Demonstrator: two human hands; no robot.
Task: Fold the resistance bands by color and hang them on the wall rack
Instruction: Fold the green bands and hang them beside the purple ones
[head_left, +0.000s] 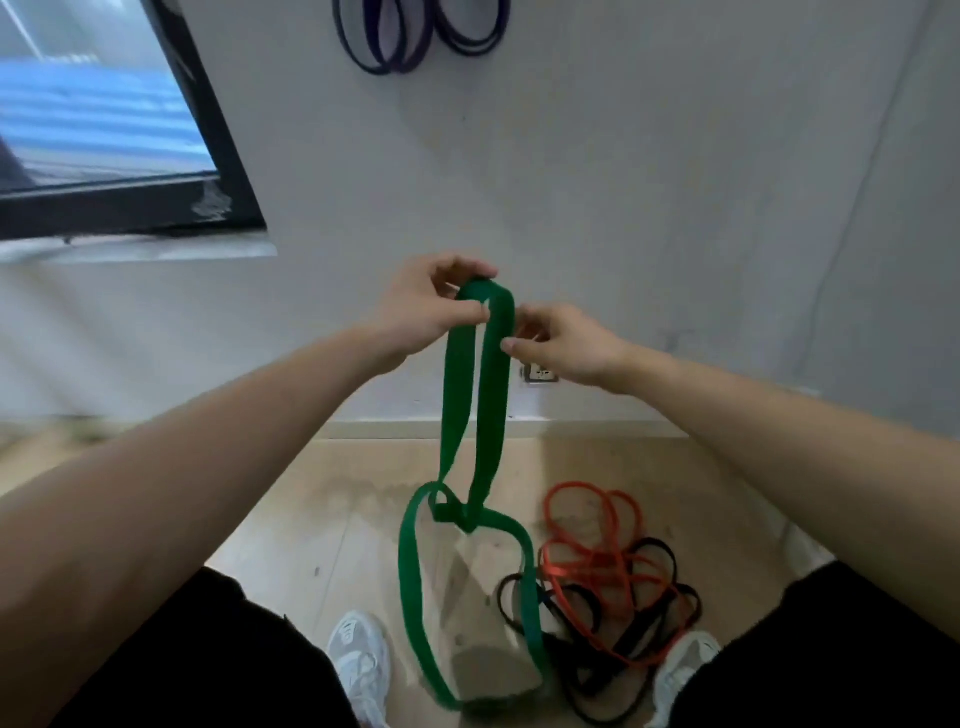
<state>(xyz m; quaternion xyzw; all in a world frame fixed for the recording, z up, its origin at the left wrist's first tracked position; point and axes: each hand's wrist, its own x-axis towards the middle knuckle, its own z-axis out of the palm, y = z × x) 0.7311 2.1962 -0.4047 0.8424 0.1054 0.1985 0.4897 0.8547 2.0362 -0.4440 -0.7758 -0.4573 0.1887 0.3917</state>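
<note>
As the head view looks down past two bare forearms: both hands meet in front of a pale wall (675, 182), close together and both on one band.
Left hand (426, 312): thumb and curled fingers pinch the top fold of the green band (470, 384).
Right hand (566, 343): just beside the left, with thumb and curled fingers closed on the right-hand strand, a little below the fold.
Green band: hangs from the hands in two flat strands that cross in a twist lower down. Below the twist a wide loop drops between the white shoes (361, 660). Whether its bottom touches the floor (322, 519) cannot be told.
Orange bands (587, 561): a loose tangle on the wooden floor, right of the green loop.
Black bands (649, 639): mixed in with the orange ones, reaching toward the right shoe.
Purple bands (387, 47): loops hanging high on the wall at the top edge; what holds them is out of frame.
Socket (540, 373): low on the wall, seen just under the right hand.
Window (104, 130): dark-framed, at the upper left.
</note>
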